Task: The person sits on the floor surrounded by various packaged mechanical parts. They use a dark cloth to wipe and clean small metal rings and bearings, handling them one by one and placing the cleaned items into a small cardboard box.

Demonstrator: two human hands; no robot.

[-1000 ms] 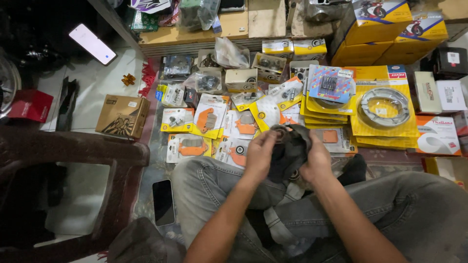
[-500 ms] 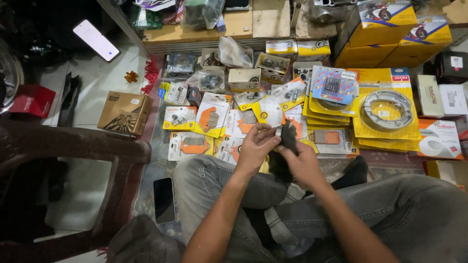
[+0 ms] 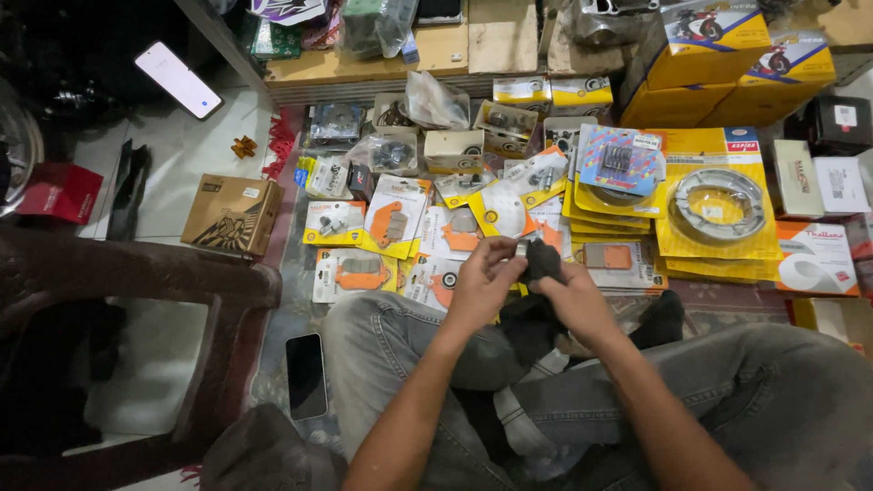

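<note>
Both hands [image 3: 532,286] hold a dark cloth [image 3: 538,295] hanging lengthwise toward the lap.

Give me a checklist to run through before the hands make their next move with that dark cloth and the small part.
1. Left hand grips the small metal part: ok.
2. Right hand holds the dark cloth: ok.
3. Cloth touches the part: ok.
4. Part's surface is clean: cannot tell.
5. Phone lies away from both hands: ok.
6. Floor ahead free for setting things down: not ok, packets cover it.
</note>
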